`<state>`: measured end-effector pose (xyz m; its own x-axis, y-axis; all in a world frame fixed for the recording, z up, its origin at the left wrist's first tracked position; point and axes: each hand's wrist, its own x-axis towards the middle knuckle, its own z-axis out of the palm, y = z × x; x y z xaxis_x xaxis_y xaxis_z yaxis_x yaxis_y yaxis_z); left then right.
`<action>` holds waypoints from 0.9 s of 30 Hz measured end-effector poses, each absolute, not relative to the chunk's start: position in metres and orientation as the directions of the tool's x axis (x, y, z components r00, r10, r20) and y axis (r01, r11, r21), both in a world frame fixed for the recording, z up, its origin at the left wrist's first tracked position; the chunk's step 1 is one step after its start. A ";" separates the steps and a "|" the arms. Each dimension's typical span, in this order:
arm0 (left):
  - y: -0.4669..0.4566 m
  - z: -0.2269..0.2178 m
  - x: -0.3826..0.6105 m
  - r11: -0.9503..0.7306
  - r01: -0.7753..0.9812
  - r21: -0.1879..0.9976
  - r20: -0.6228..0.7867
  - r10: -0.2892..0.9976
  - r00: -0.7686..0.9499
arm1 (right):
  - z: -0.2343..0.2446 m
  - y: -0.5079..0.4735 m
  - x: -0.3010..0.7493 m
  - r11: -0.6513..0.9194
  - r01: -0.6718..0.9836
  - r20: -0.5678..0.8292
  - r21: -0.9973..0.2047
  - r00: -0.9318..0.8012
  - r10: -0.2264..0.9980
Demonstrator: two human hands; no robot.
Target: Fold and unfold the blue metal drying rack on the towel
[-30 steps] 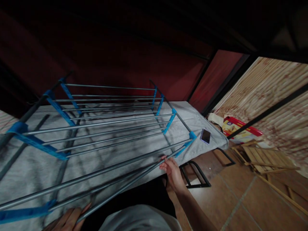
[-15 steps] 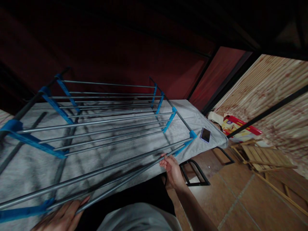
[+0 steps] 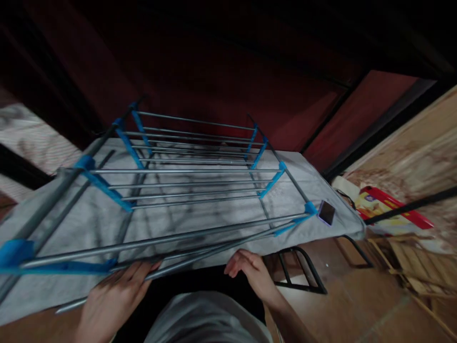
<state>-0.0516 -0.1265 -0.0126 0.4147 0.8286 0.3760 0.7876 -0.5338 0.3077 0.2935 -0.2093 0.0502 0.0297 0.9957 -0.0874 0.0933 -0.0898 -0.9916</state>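
A rack of grey metal tubes joined by blue plastic brackets (image 3: 108, 188) lies across the grey cloth-covered table. My left hand (image 3: 116, 295) is closed around a loose grey metal rod (image 3: 194, 260) at the near edge. The rod runs slanting up to the right, toward the near right bracket (image 3: 296, 221); its free left end sticks out past my hand. Whether its far end sits in the bracket, I cannot tell. Just below the rod, my right hand (image 3: 252, 274) is off it, fingers loosely bent and holding nothing.
A phone (image 3: 326, 213) lies on the table (image 3: 303, 176) at the right. Beyond are a red and yellow box (image 3: 389, 207) and a folded wooden chair (image 3: 417, 262). A black metal frame (image 3: 303, 271) stands below the table edge. Dark red panels rise behind.
My right hand has let go of the rod and dropped slightly below it. The left hand has shifted right and up within the view, the rod's left end now showing. The view has turned left.
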 end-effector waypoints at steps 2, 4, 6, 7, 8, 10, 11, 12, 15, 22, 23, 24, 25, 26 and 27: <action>-0.131 0.011 -0.038 -0.597 0.782 0.178 0.359 0.780 0.513 | 0.059 -0.208 0.272 0.155 0.380 0.119 -0.912 -0.114 0.986; -0.132 0.027 -0.027 -0.595 0.790 0.149 0.308 0.787 0.534 | 0.060 -0.199 0.254 0.413 0.619 0.297 -0.668 -0.287 0.911; -0.132 0.037 -0.020 -0.570 0.807 0.155 0.275 0.810 0.519 | 0.055 -0.186 0.241 0.535 0.757 0.351 -0.375 -0.418 0.838; -0.132 0.040 -0.019 -0.559 0.814 0.156 0.274 0.817 0.508 | 0.051 -0.179 0.237 0.552 0.792 0.345 -0.259 -0.458 0.819; -0.134 0.043 -0.018 -0.562 0.813 0.153 0.283 0.813 0.509 | 0.047 -0.173 0.235 0.558 0.812 0.329 -0.170 -0.486 0.809; -0.141 0.046 -0.020 -0.603 0.787 0.133 0.333 0.775 0.537 | 0.043 -0.163 0.235 0.567 0.821 0.293 -0.066 -0.527 0.798; -0.146 0.046 -0.023 -0.626 0.771 0.120 0.381 0.746 0.546 | 0.043 -0.160 0.237 0.574 0.818 0.282 -0.040 -0.542 0.792; -0.151 0.046 -0.027 -0.637 0.763 0.113 0.448 0.718 0.533 | 0.045 -0.157 0.239 0.577 0.816 0.278 -0.022 -0.550 0.788; -0.158 0.047 -0.044 -0.487 0.818 0.306 0.699 0.698 0.154 | 0.051 -0.153 0.244 0.572 0.820 0.289 0.012 -0.551 0.783; -0.099 0.058 -0.075 -0.108 0.159 0.981 0.182 0.785 -0.592 | 0.055 -0.147 0.244 0.584 0.812 0.327 -0.002 -0.551 0.768; -0.091 0.058 -0.076 -0.078 0.079 0.994 0.107 0.855 -0.507 | 0.054 -0.147 0.245 0.584 0.812 0.328 -0.006 -0.550 0.768; -0.086 0.056 -0.075 -0.055 0.007 0.998 0.053 0.900 -0.433 | 0.053 -0.146 0.246 0.582 0.813 0.327 -0.010 -0.548 0.770; -0.082 0.055 -0.074 -0.047 -0.055 0.997 0.022 0.920 -0.390 | 0.053 -0.146 0.248 0.582 0.813 0.326 -0.014 -0.547 0.771; -0.080 0.053 -0.073 -0.056 -0.102 0.993 0.013 0.925 -0.379 | 0.052 -0.147 0.249 0.582 0.813 0.321 -0.017 -0.547 0.773; -0.080 0.051 -0.070 -0.077 -0.138 0.987 0.017 0.921 -0.390 | 0.053 -0.147 0.251 0.580 0.815 0.313 -0.019 -0.546 0.777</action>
